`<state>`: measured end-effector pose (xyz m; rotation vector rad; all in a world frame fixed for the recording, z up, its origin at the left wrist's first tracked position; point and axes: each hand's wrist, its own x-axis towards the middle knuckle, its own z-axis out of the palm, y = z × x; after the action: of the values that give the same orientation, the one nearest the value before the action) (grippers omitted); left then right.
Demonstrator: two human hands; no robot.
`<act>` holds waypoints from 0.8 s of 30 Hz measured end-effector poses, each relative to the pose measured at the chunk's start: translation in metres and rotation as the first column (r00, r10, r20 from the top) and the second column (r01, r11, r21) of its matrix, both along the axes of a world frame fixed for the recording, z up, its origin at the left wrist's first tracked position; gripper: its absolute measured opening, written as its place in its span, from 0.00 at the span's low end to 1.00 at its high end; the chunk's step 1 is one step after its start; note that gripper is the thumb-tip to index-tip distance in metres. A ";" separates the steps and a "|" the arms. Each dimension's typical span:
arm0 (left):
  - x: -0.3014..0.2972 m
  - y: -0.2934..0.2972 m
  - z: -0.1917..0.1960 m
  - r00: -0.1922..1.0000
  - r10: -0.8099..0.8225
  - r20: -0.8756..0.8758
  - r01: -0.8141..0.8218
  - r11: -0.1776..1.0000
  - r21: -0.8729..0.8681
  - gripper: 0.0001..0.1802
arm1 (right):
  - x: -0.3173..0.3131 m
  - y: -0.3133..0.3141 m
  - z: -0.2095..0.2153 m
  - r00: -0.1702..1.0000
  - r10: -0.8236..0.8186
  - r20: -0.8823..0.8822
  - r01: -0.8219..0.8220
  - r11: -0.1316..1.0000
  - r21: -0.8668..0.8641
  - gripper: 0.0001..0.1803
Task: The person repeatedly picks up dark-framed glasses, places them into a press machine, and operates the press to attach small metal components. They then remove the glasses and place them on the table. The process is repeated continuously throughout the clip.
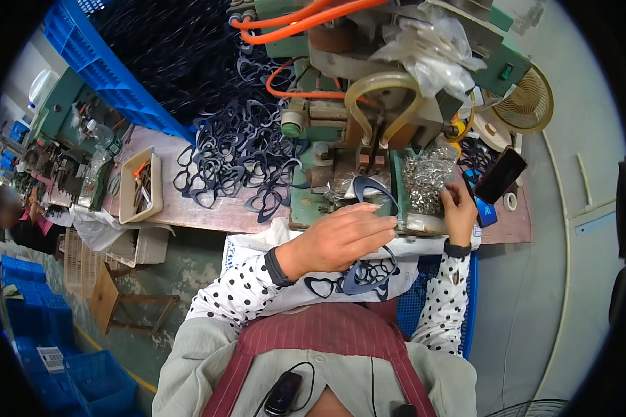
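Our left hand (344, 240) grasps a dark glasses frame (359, 186) at its one o'clock; best we steady it. Our right hand (460, 215): metal bits (423, 186) at ten o'clock, can't tell if pinching any.

Dark-blue frame (361, 184), partly hidden by left hand (346, 238), anything in right hand (459, 210) too small to tell, metal bits (424, 186) indistinct, blue crate (115, 80) cut by upper edge, dark contents (163, 62) blurred
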<state>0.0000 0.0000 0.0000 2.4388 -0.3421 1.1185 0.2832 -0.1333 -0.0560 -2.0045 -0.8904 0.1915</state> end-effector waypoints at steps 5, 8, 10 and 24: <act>0.000 0.002 0.003 1.000 0.015 -0.005 -0.015 1.000 -0.021 0.20 | -0.035 0.008 -0.007 0.822 0.023 0.569 0.158 0.951 -0.266 0.15; 0.003 0.002 0.005 0.999 0.033 0.032 -0.033 0.999 0.001 0.16 | -0.024 0.024 -0.012 0.896 -0.042 0.441 0.098 0.990 -0.104 0.10; 0.001 0.000 0.003 0.999 0.044 0.025 -0.044 0.999 -0.008 0.17 | -0.024 0.031 -0.014 0.973 -0.028 0.230 0.034 0.999 -0.021 0.08; -0.055 0.086 -0.077 0.563 0.826 0.020 -0.815 0.559 -0.155 0.07 | -0.030 0.021 -0.031 0.934 -0.197 0.298 0.117 0.957 0.266 0.08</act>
<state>-0.0554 0.0856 -0.0766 2.4349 0.9619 1.5329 0.2529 -0.1125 -0.0868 -1.8905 -0.8987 -0.3333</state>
